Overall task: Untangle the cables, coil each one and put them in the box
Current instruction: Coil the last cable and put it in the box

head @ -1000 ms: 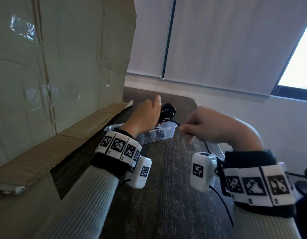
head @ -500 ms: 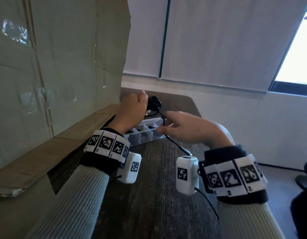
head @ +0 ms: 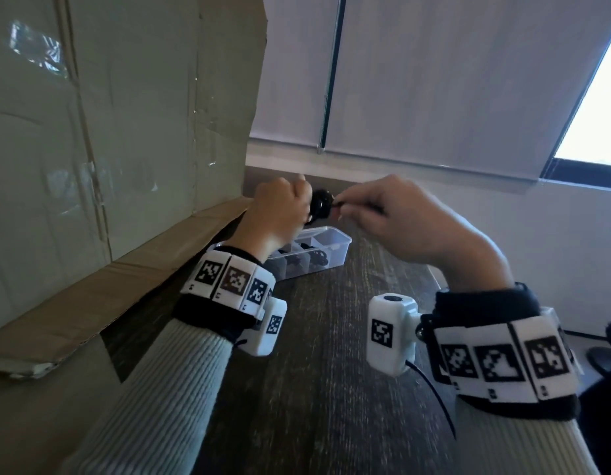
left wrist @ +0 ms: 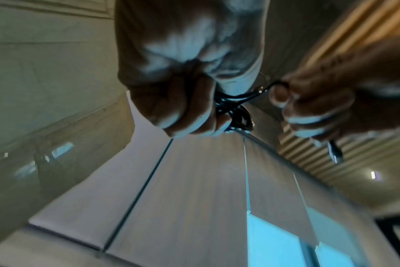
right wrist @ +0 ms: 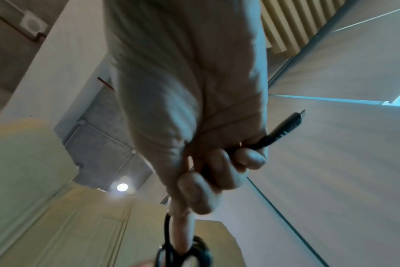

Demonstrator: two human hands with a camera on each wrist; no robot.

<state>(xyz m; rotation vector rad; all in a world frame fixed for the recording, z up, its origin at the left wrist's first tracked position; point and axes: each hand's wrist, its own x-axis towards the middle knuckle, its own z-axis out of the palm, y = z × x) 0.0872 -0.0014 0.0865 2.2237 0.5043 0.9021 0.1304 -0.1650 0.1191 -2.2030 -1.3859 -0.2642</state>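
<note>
Both hands closed on one black cable [head: 320, 208], held above clear box [head: 335, 250] on table [head: 318, 354]. Left hand [head: 278, 214] grips coil; right hand [head: 396, 214] pinches free tail, plug [right wrist: 286, 129] sticking out past fingers. Risk: if left grip loosens while tail is wrapped, coil can spring open; hard pull can make knot.

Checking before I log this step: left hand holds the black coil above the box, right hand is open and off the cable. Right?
Not quite. The right hand is not open: its fingers are curled round the cable's free end, with the plug sticking out, as the right wrist view shows. The left hand does hold the black coil above the box.
</note>
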